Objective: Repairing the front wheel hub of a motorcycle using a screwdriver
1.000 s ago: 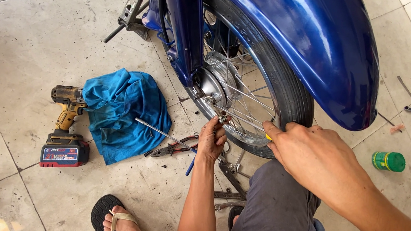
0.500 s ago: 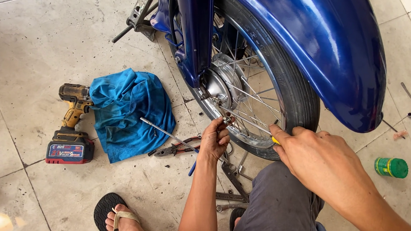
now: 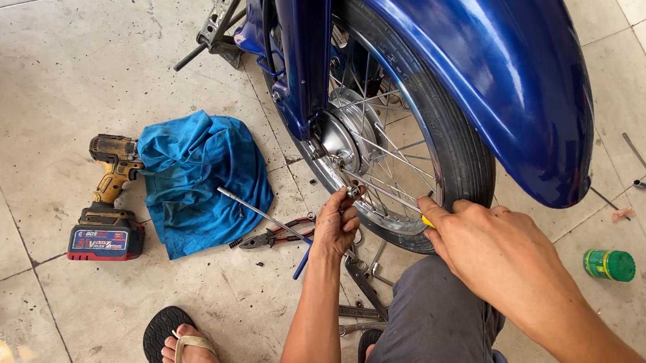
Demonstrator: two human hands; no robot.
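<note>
Since the earlier frame your view had drifted slightly, sliding the drill (image 3: 109, 199) and blue rag (image 3: 202, 180) sideways, while both hands kept their places at the wheel (image 3: 417, 162). Your left hand (image 3: 337, 222) stayed pinched shut on a spoke (image 3: 383, 195) low by the hub (image 3: 339, 138), and your right hand (image 3: 498, 253) curled over the tyre (image 3: 460, 150), gripping a small yellow tool (image 3: 429, 221), so the work looked unchanged. Pliers (image 3: 279, 236) lay just beside your left wrist.
</note>
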